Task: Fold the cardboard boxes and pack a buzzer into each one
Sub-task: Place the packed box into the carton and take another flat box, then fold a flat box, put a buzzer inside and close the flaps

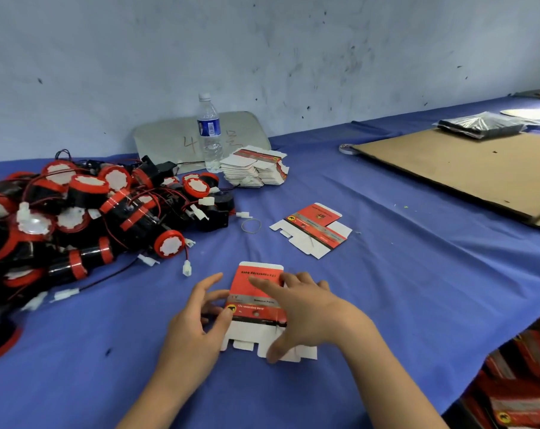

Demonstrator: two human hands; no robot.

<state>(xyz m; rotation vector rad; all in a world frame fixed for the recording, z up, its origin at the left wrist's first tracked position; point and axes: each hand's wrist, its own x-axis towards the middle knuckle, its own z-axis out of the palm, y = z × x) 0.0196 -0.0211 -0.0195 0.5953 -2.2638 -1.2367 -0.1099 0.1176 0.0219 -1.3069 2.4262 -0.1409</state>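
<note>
The right hand (pixel 305 308) lies with its fingers (pixel 262 285) spread over a flat box (pixel 243 281), the forefinger straight across the red printed panel and the thumb down on the white bottom flaps. The left hand (pixel 197 317) pinches the same box at its left edge, thumb on the yellow mark, the middle fingers curled against the edge and the forefinger lifted clear. The box is unfolded and lies on the blue tabletop (pixel 386 289), close in front of the person.

Just beyond it lies a second flat box (pixel 312 230), also unfolded, with a rubber band (pixel 251 226) to its left. Further back is a stack of flat boxes (pixel 256 168), touching a water bottle (pixel 209 131) that stands upright before a grey board (pixel 169 137) leaning on the wall. A heap of red and black buzzers (pixel 76 218) with trailing wires fills the left side. On the right lies a sheet of brown cardboard (pixel 448 168)
</note>
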